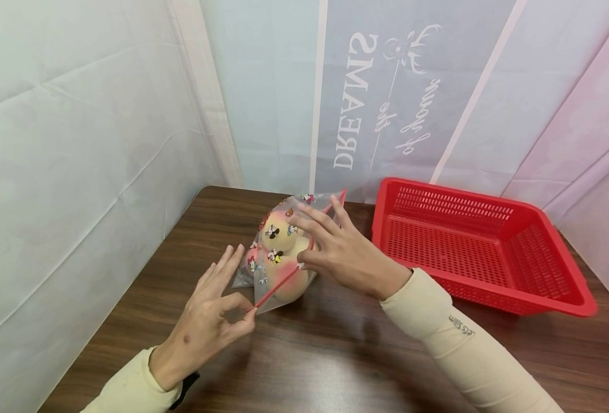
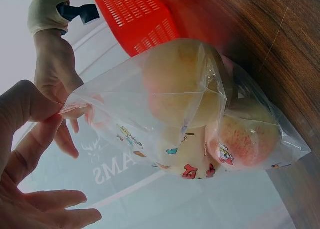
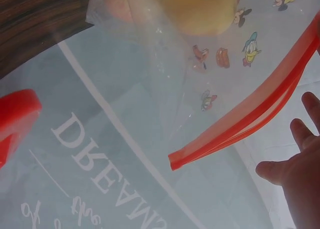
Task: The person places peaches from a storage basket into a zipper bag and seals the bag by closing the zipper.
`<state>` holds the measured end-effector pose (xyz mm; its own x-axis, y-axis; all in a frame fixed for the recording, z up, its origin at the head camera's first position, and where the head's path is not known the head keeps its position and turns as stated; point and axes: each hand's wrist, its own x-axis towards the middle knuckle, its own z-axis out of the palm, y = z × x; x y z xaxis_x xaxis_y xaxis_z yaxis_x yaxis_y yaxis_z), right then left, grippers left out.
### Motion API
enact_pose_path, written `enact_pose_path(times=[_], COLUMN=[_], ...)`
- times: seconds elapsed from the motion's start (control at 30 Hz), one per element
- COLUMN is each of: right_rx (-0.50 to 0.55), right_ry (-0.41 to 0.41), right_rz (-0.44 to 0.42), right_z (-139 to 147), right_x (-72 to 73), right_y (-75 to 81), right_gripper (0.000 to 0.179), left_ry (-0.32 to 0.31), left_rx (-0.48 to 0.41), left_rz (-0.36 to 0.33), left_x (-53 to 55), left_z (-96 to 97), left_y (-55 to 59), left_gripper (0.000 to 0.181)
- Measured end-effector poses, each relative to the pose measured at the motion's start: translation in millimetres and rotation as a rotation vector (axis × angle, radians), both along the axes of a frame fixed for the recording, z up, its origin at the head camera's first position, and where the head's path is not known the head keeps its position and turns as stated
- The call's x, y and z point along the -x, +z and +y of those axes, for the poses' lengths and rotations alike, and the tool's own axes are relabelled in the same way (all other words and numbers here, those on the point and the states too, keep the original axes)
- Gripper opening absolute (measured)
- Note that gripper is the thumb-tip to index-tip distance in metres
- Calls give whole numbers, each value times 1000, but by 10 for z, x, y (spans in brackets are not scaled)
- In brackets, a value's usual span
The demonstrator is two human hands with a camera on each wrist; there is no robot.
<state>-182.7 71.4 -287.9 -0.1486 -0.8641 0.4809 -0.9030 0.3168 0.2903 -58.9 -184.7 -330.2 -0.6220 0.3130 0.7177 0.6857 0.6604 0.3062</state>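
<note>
A clear zip bag (image 1: 261,287) printed with cartoon figures holds several peaches (image 2: 180,84), yellowish with pink blush. Along its mouth runs a red zip strip (image 3: 245,119), partly spread apart at one end in the right wrist view. My left hand (image 1: 201,324) pinches the near corner of that strip between thumb and forefinger, its other fingers extended. At a small whitish slider (image 1: 300,265) on the strip, my right hand (image 1: 337,249) pinches with thumb and forefinger. The remaining right fingers spread over the bag toward its far corner.
To the right stands a red plastic basket (image 1: 480,291) with perforated walls and floor. The brown wooden table (image 1: 304,367) meets a pale printed cloth (image 1: 273,115) at the back. Another white cloth (image 1: 77,143) hangs along the left side.
</note>
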Motion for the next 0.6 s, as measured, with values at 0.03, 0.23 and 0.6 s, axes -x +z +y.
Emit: enact_pose_path(times=[0.03, 0.23, 0.6], right_rx=[-4, 6, 28], right_ry=[-2, -5, 5], right_rz=[-6, -44, -37], right_z=[5, 23, 61], right_x=[4, 32, 80], right_y=[1, 5, 7], right_gripper=[9, 8, 13], left_ry=[-1, 6, -3], left_rx=[-1, -2, 7], left_rz=[1, -36, 13], left_x=[0, -16, -1], left_z=[1, 5, 12], left_y=[-2, -2, -9], left_gripper=[21, 18, 21])
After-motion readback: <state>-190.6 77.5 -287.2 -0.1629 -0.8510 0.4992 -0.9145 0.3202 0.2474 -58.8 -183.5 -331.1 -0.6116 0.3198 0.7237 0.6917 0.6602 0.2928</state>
